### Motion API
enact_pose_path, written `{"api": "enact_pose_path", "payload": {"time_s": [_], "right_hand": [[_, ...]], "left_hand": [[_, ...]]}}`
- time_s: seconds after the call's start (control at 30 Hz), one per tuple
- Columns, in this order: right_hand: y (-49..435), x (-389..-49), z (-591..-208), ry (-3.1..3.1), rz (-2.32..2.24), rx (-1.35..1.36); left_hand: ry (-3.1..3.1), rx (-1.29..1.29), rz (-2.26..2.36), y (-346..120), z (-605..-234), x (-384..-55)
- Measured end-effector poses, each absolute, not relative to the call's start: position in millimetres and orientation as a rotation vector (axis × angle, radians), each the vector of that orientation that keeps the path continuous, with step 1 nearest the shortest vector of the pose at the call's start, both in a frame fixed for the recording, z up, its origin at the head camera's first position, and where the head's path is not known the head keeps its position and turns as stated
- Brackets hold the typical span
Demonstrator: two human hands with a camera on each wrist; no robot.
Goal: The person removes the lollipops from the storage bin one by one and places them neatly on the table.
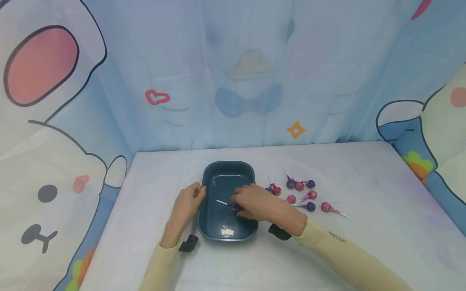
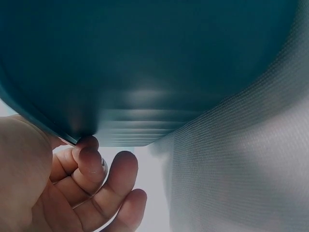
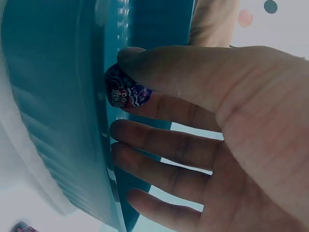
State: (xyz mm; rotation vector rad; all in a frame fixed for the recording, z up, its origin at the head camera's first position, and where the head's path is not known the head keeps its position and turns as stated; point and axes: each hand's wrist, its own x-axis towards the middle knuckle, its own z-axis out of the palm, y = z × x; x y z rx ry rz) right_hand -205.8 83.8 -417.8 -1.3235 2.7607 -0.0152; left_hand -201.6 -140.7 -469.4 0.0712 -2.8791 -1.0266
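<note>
A dark teal rectangular tray [image 1: 227,178] lies on the table. My left hand [image 1: 187,202] pinches its left rim; in the left wrist view the thumb and index finger of that hand [image 2: 82,179] meet at the rim while the other fingers curl loosely below. Over the tray's right side, my right hand [image 1: 258,202] pinches a purple-wrapped lollipop [image 3: 124,89] by its round head between thumb and index finger. The white stick of this lollipop points left over the tray's inside. The other right fingers extend past the rim.
Right of the tray lie several lollipops in purple, pink and red wrappers, among them a purple one [image 1: 310,206] and a pink one [image 1: 326,207] farthest right. A patterned cloth [image 1: 233,121] hangs behind the white table [image 1: 364,178].
</note>
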Motion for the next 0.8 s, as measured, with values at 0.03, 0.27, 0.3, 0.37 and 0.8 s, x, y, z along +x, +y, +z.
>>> {"api": "enact_pose_path", "payload": {"time_s": [0.03,0.27,0.3,0.37,0.8], "right_hand": [[84.8,-205.9,-417.7,2.764,-0.025,-1.331],[93.3,-205.5,-414.7,2.777,-0.125,-1.364],[94.7,-205.4,-414.5,2.778,-0.14,-1.364],[97.8,-205.6,-414.2,2.779,-0.174,-1.364],[114.6,-205.2,-411.9,2.784,-0.289,-1.359]], "left_hand": [[-2.878,0.071,-1.029,-140.7,-469.4,-201.6],[-2.869,0.06,-1.035,-141.9,-470.8,-201.8],[-2.867,0.056,-1.037,-142.1,-471.1,-201.8],[-2.864,0.047,-1.041,-142.3,-471.5,-202.1],[-2.87,0.045,-1.037,-142.9,-471.5,-202.4]]}}
